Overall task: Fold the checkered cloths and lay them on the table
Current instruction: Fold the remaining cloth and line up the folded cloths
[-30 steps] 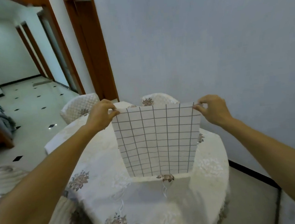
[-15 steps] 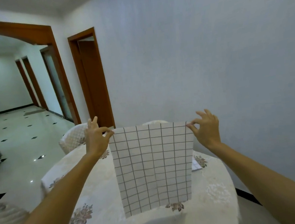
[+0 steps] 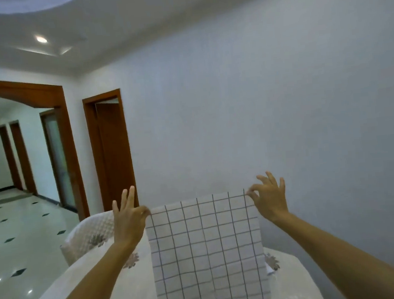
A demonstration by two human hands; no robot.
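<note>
Pale walls and a wooden doorway are filling most of your view, with the white floral tabletop [image 3: 88, 285] low in the frame. Your left hand [image 3: 128, 221] is pinching the top left corner of the checkered cloth [image 3: 207, 251], spare fingers fanned; your right hand [image 3: 268, 201] is pinching the top right corner. Held taut like this, it is hanging flat above the tabletop, likely to square it for folding. Compared with half a second ago, your view is tilting higher.
</note>
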